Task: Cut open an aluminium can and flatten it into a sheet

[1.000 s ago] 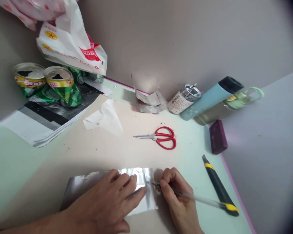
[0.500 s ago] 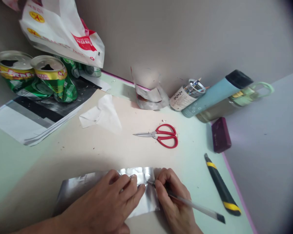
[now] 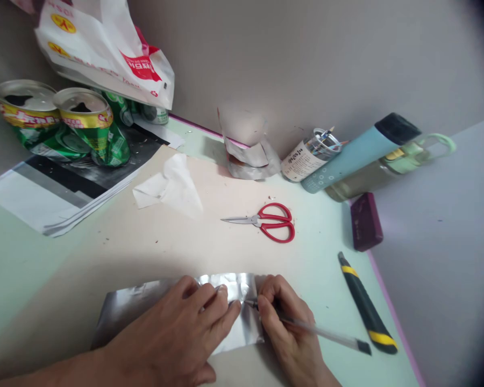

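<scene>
A silvery metal sheet (image 3: 237, 336) lies on the table in front of me, creased and shiny. My left hand (image 3: 177, 328) rests across it from the left, its bent fingers somewhat apart and pressing on the surface. What is beneath the palm is hidden. My right hand (image 3: 288, 322) grips a pen (image 3: 326, 333) with a clear barrel and a dark end cap. The pen's tip touches the sheet just beside my left fingertips. Beyond the sheet lie red-handled scissors (image 3: 280, 222), their blades pointing left.
A utility knife (image 3: 367, 306) lies at right, near a maroon box (image 3: 365, 221). Behind stand a blue bottle (image 3: 358, 153), a greenish bottle (image 3: 347, 183) and a pen holder (image 3: 302, 161). Crushed cans (image 3: 108, 140), papers (image 3: 64, 215), a plastic bag (image 3: 105, 59) and tissue (image 3: 169, 185) occupy the left.
The whole view has shifted slightly. Both hands keep almost the same places on the sheet, and the pen's tail has tilted up a little.
</scene>
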{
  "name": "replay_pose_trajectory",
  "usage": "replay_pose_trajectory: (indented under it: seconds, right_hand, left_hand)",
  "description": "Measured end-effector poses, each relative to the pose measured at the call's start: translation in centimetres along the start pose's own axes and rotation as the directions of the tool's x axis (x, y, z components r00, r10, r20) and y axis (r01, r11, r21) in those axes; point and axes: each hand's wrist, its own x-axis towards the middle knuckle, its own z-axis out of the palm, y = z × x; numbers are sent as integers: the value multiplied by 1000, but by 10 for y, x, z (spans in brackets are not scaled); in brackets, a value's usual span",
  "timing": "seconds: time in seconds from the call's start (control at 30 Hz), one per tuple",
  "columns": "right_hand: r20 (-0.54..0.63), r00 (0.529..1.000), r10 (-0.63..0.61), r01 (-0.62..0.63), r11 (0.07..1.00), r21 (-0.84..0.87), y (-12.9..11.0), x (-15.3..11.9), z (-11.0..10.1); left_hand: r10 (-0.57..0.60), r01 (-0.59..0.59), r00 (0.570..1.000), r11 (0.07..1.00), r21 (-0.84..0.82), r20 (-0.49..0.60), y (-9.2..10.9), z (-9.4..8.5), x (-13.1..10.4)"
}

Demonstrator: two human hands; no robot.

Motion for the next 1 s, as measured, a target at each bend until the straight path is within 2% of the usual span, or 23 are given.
replay_pose_trajectory:
  seconds: [0.2,0.53,0.8,1.0]
  right_hand:
    - [-63,998,-17,20,999,44,5,1,1]
    - [-79,997,-23,19,998,-52,3,1,5]
    - [-31,999,-19,17,999,-51,-1,1,5]
    - [-40,998,-40,38,998,-56,0,1,5]
  left_hand:
    - [2,-3,1000,1000,-13,-10,1,-2,-1]
    - [-7,8,999,1000,-14,34,0,4,-2]
    - [-11,11,999,1000,-15,31,2,2,-2]
    - [-11,11,1000,1000,-27,21,2,3,-3]
